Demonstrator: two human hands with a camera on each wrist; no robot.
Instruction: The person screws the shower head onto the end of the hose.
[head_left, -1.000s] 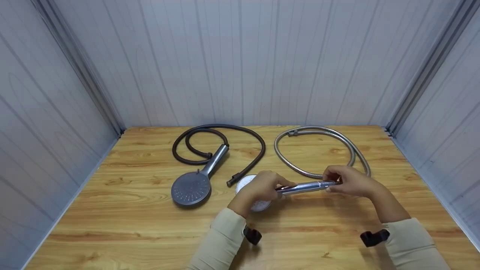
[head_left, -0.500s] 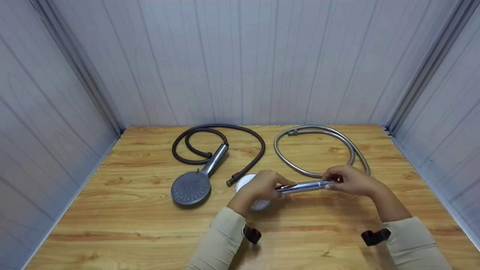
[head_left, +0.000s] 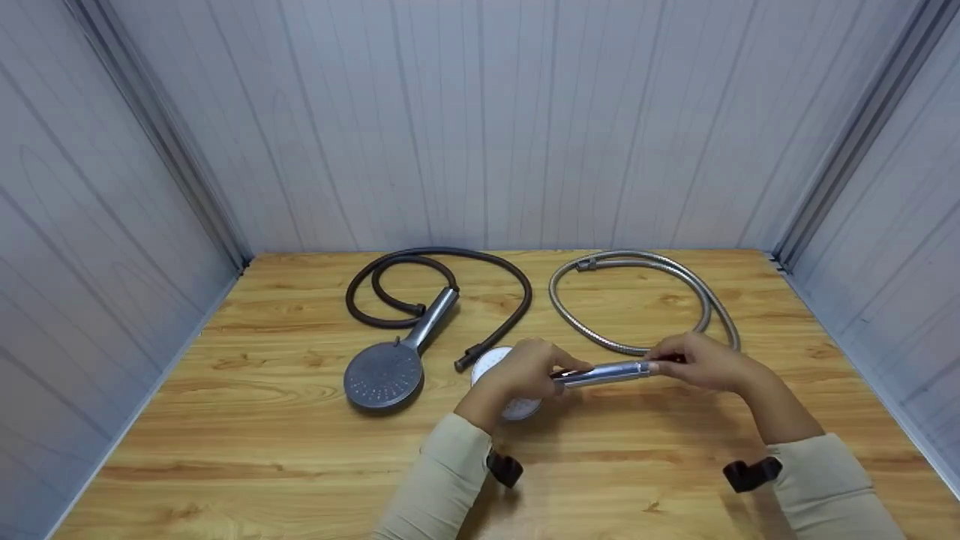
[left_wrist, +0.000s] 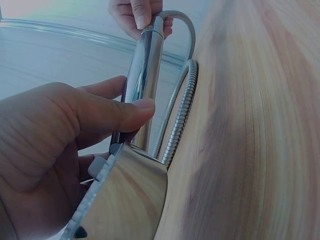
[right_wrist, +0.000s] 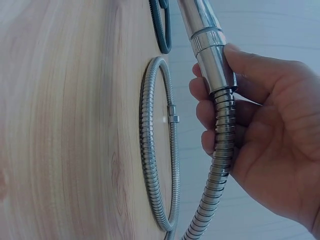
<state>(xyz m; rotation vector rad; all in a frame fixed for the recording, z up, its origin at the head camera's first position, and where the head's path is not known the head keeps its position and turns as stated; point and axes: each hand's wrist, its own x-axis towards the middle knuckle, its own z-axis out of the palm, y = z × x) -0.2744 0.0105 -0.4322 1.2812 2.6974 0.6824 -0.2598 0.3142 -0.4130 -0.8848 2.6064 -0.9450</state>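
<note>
My left hand point(head_left: 525, 371) grips a chrome shower head point(head_left: 609, 373) near the neck of its handle, thumb on one side and fingers on the other. Its round white spray face point(head_left: 491, 361) is partly hidden behind that hand. At the handle's far end, my right hand point(head_left: 701, 364) pinches the smooth metal connector point(right_wrist: 216, 70) of a ribbed metal hose point(right_wrist: 224, 125). In the right wrist view the connector sits against the handle end, in line with it, and the hose hangs down past the curled fingers. How far it is screwed on cannot be told.
To the left, a grey shower head point(head_left: 382, 375) lies on the wooden table point(head_left: 300, 465) with a dark hose point(head_left: 472, 352) looped behind it. The metal hose's loop lies at the back right. Pale panel walls point(head_left: 480, 127) stand at the back and sides.
The right hand's fingers have shifted slightly on the connector, their tips now more gathered at the handle end. The left hand and shower head stay nearly in place.
</note>
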